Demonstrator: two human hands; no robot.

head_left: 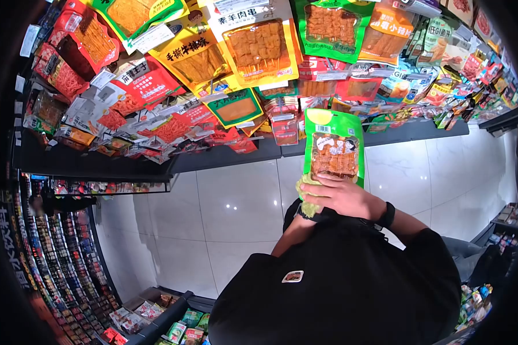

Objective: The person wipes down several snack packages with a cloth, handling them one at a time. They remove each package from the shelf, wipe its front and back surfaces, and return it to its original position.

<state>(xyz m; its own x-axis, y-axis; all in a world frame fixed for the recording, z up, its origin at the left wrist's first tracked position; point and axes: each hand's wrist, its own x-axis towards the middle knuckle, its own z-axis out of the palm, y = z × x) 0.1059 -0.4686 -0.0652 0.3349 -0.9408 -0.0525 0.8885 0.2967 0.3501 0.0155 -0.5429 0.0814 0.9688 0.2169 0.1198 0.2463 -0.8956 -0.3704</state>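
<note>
A green snack packet point(335, 135) with a clear window showing reddish-brown food is upright in front of my body. My right hand point(342, 195), with a black band at the wrist, wraps its fingers over the packet's lower part. Beside those fingers is a crumpled yellow-green covering point(308, 188), like cloth or a glove, at the end of my left arm. My left hand point(309, 208) is mostly hidden by this covering and by my right hand, so its fingers do not show. A dark band rings the left wrist.
Racks of hanging snack packets point(259, 46) run across the top, with a dark shelf edge point(230, 152) below them. Pale floor tiles point(236, 201) lie beneath. Shelves of bottles or cans point(69, 259) stand at the left, and bins of packets point(184, 328) are at the bottom.
</note>
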